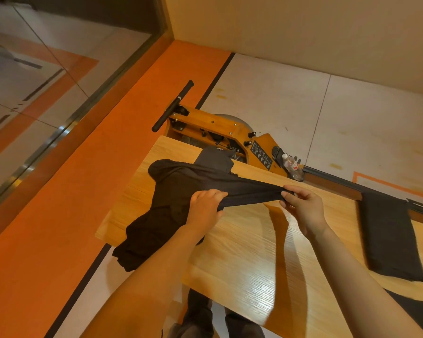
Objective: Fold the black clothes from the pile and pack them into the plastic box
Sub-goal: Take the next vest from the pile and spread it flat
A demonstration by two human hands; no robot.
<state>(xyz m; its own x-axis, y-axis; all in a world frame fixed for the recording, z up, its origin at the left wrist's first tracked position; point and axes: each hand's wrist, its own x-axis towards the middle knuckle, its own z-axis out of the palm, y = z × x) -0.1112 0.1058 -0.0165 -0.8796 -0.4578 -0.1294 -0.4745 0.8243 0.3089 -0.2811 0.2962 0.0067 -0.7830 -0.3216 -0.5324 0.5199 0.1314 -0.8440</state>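
While stretched taut, black garment (249, 191) held, left hand (205, 206) grip curled round it, right hand (303, 206) pinching its end.

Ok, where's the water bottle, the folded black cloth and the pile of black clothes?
water bottle (291, 164): head view, on its clear body.
folded black cloth (391, 237): head view, on its flat middle.
pile of black clothes (171, 186): head view, on the heap's middle.

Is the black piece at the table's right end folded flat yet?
Folded: the black piece lies as a flat, neat rectangle on the table, away from both hands.
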